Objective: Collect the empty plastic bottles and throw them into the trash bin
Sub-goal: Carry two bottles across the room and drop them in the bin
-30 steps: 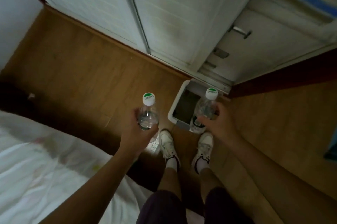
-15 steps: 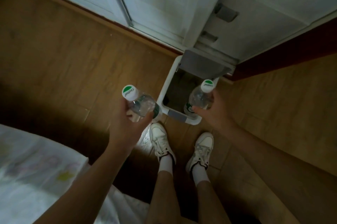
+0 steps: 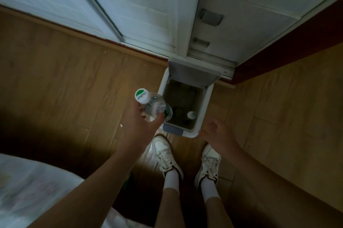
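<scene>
Holding one bottle (image 3: pixel 156 107) over the bin (image 3: pixel 190 134), a second bottle (image 3: pixel 191 115) already inside.
Left hand (image 3: pixel 143 122) grips the capped bottle, tilted with cap up and to the left, base over the bin's left rim. Right hand (image 3: pixel 217 133) hangs empty just beside the bin's near right corner, fingers loosely curled. The second bottle lies in the bin, cap showing; the lid (image 3: pixel 193 75) stands open.
</scene>
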Motion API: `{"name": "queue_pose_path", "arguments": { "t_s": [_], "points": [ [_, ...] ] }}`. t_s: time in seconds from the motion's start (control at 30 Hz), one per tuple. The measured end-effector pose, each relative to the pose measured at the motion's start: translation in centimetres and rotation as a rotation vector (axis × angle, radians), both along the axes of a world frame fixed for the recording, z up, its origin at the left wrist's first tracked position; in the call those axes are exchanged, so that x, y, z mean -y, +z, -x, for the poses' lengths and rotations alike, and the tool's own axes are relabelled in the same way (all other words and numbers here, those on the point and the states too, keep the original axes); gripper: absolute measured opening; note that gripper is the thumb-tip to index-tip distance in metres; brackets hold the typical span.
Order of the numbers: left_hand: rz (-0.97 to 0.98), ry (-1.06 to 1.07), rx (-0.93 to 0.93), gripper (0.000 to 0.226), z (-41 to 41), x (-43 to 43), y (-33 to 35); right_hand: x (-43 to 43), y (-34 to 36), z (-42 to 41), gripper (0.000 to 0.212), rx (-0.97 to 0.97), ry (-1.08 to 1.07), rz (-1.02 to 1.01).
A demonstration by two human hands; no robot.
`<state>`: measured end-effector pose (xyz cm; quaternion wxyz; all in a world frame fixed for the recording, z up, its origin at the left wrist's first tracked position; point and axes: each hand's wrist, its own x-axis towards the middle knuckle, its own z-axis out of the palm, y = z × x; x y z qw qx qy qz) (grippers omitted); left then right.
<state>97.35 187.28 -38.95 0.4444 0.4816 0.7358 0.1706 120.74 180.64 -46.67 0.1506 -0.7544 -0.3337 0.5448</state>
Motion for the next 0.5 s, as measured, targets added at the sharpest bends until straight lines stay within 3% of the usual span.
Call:
{"name": "queue_pose_path", "arguments": {
  "t_s": [0.13,0.27,0.5],
  "points": [
    [0.027,-0.042,-0.052,0.056,-1.6,-1.0,-1.8,1.4,-0.5,-1.4,0.023,-0.035,0.002,0.035],
    [0.072,-0.089,-0.084,0.071,-2.9,-1.7,-2.8,2.8,-1.2,-2.1,0.018,-0.067,-0.021,0.062],
    [0.118,-0.205,-0.164,0.059,-4.1,-1.4,-5.4,2.8,-1.3,-2.0,0.017,-0.071,-0.013,0.065]
  ]
}}
